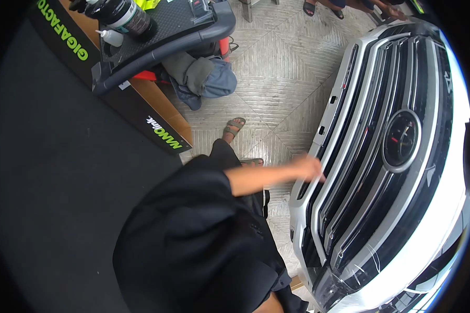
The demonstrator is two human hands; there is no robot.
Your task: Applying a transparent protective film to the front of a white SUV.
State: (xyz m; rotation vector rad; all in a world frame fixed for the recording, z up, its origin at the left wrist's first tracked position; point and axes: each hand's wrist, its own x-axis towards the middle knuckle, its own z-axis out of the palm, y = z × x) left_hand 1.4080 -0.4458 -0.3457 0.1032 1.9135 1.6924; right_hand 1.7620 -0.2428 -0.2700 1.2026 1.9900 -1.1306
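Observation:
My left hand (309,168), blurred by motion, is at the lower edge of a car's front grille (360,156); whether it touches the grille or holds anything cannot be told. Black slats and silver trim cross the grille, and an oval emblem (402,141) sits in its middle. What looks like clear film or plastic (360,270) with white streaks covers the grille's near corner. Beyond it curves the car's white, glare-lit hood (446,219). Part of my right arm shows at the bottom edge, but my right hand is out of view.
A dark cart tray (156,43) at upper left holds a large black bottle (129,19) and a small white squeeze bottle (111,38). Grey-blue cloths (215,78) hang below it. A dark panel with writing (141,121) stands beside it. Another person's sandalled feet (323,9) are at top right.

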